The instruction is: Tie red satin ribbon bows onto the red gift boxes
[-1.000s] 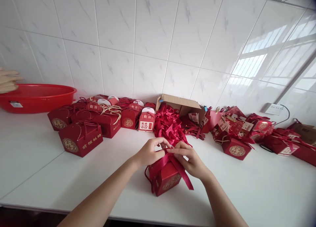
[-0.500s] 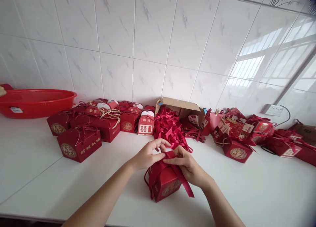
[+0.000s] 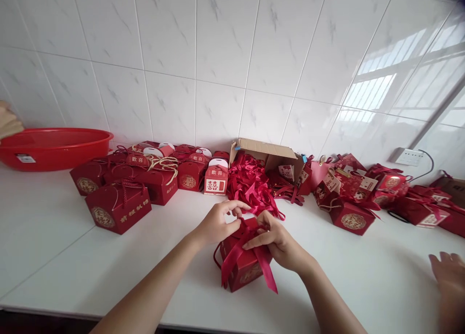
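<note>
A small red gift box (image 3: 250, 272) with a gold round print stands on the white table in front of me. A red satin ribbon (image 3: 232, 259) crosses its top, and its two ends hang down over the box. My left hand (image 3: 218, 223) is at the top left of the box, thumb and fingers bent around the ribbon; what lies between the fingertips is partly hidden. My right hand (image 3: 278, 241) is closed on the ribbon at the top right, with its index finger lying across it. A twisted red cord hangs at the box's left side.
Behind lies a heap of red ribbons (image 3: 250, 183) before an open cardboard box (image 3: 267, 147). Several red gift boxes (image 3: 118, 208) stand left, more (image 3: 352, 215) right. A red basin (image 3: 58, 150) stands far left, another person's hand (image 3: 9, 120) above it. Another hand (image 3: 448, 271) rests far right.
A ribbon end now hangs down the box's left front, and the ribbon is spread wider. A person's hand has appeared at the right edge; the one at far left shows more.
</note>
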